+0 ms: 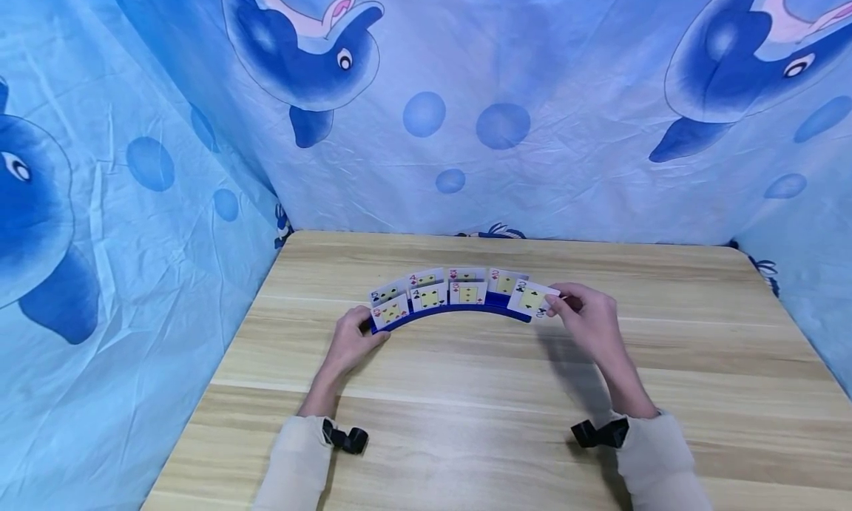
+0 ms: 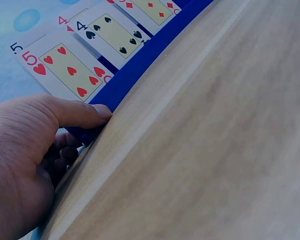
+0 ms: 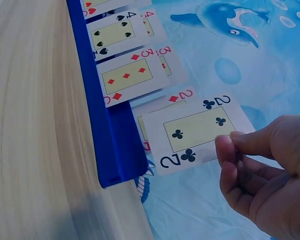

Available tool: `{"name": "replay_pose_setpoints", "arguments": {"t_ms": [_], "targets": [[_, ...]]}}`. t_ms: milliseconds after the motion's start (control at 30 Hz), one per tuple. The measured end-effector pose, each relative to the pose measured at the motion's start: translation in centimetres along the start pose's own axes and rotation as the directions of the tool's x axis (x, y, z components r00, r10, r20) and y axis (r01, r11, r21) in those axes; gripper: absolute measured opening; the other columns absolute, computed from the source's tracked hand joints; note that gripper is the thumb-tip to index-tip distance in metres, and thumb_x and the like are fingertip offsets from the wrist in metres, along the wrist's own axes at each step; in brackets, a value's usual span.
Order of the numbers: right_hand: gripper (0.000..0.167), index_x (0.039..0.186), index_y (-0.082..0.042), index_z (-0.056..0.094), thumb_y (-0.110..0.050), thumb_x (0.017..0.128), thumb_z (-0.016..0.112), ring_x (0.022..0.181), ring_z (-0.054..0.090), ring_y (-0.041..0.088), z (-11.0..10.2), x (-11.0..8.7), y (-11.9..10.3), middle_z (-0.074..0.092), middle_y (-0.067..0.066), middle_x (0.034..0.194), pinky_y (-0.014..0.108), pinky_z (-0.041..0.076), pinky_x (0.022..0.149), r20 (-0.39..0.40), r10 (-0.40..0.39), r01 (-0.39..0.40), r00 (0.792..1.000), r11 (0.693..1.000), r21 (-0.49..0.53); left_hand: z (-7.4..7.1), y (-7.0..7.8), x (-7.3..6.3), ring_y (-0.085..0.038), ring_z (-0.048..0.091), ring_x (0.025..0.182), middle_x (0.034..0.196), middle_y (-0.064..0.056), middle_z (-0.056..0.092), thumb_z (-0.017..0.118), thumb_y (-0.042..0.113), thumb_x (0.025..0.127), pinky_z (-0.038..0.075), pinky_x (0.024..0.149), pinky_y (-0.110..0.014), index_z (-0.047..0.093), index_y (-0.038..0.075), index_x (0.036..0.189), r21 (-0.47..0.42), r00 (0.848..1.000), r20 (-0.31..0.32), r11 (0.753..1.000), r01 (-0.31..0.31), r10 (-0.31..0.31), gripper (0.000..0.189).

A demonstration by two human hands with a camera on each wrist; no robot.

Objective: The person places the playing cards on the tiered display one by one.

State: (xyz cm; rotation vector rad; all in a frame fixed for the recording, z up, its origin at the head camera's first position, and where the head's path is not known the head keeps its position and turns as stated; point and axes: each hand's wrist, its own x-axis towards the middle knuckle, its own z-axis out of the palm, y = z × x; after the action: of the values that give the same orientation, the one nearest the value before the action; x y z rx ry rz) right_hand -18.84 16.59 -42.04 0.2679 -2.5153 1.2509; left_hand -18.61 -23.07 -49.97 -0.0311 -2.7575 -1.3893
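Note:
A curved blue card holder stands on the table with playing cards upright in two rows. Its left end is gripped by my left hand, with the thumb along the front edge beside the five of hearts. Between thumb and fingers my right hand pinches the two of clubs by its right edge. That card overlaps the two of diamonds behind it, over the holder's right end. The four of spades and three of diamonds fill the front row's middle.
Wood-grain table surrounds the holder. A blue dolphin-print cloth hangs behind and at both sides. Black straps with small mounts sit on both wrists.

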Motion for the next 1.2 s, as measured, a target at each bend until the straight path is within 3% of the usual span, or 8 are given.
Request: {"name": "replay_pose_setpoints", "arguments": {"t_ms": [133,400,667,867,1000,1200], "targets": [[0.017,0.106,0.003,0.074,-0.007,0.094,0.068,0.067,0.066,0.013,0.9,0.5,0.2,0.075,0.021,0.089,0.015,0.047,0.056,-0.007,0.042,-0.042,0.999,0.999,0.015,0.0,-0.1,0.0,-0.035,0.058,0.116,0.121,-0.021,0.065,0.078,0.007,0.082,0.049,0.103,-0.05,0.067,-0.003,0.119,-0.007,1.0,0.003,1.0,0.013,-0.013,0.04],[0.018,0.108,0.001,0.074,-0.01,0.095,0.067,0.068,0.066,0.011,2.4,1.1,0.8,0.076,0.021,0.092,0.015,0.048,0.058,-0.008,0.089,-0.088,0.996,0.995,0.04,-0.1,-0.2,-0.1,-0.035,0.059,0.114,0.12,-0.022,0.064,0.078,0.007,0.082,0.05,0.102,-0.05,0.067,-0.003,0.119,0.007,1.0,0.002,1.0,0.019,-0.019,0.04],[0.02,0.11,0.001,0.074,-0.01,0.095,0.067,0.077,0.071,0.033,3.4,1.2,1.1,0.076,0.021,0.093,0.014,0.048,0.062,0.02,0.084,-0.085,0.996,0.994,0.064,-0.1,0.0,-0.3,-0.036,0.059,0.113,0.119,-0.022,0.065,0.079,0.007,0.08,0.05,0.101,-0.05,0.067,-0.004,0.118,0.003,1.0,0.001,1.0,0.028,-0.028,0.041],[0.018,0.105,0.002,0.075,-0.009,0.092,0.07,0.071,0.069,0.02,3.8,1.4,1.3,0.076,0.022,0.092,0.014,0.049,0.06,0.005,0.073,-0.073,0.997,0.996,0.055,0.1,-0.2,-0.1,-0.032,0.061,0.105,0.112,-0.02,0.069,0.08,0.009,0.079,0.049,0.093,-0.041,0.069,-0.003,0.113,0.049,1.0,-0.021,0.999,-0.018,0.019,0.037],[0.017,0.105,0.002,0.075,-0.009,0.092,0.07,0.069,0.067,0.012,4.1,1.5,1.5,0.076,0.021,0.093,0.013,0.049,0.061,0.003,0.063,-0.063,0.998,0.997,0.045,0.0,-0.2,0.1,-0.032,0.061,0.107,0.113,-0.02,0.068,0.08,0.008,0.079,0.051,0.095,-0.045,0.069,-0.003,0.113,0.034,1.0,-0.021,0.999,-0.019,0.02,0.037],[0.018,0.105,0.002,0.074,-0.008,0.091,0.07,0.071,0.07,0.02,4.4,1.5,1.8,0.076,0.022,0.093,0.012,0.05,0.061,0.007,0.053,-0.053,0.999,0.997,0.049,0.1,-0.2,0.2,-0.032,0.061,0.108,0.114,-0.02,0.068,0.08,0.008,0.08,0.05,0.097,-0.048,0.069,-0.003,0.114,0.022,1.0,-0.02,1.0,-0.019,0.019,0.037]]}}
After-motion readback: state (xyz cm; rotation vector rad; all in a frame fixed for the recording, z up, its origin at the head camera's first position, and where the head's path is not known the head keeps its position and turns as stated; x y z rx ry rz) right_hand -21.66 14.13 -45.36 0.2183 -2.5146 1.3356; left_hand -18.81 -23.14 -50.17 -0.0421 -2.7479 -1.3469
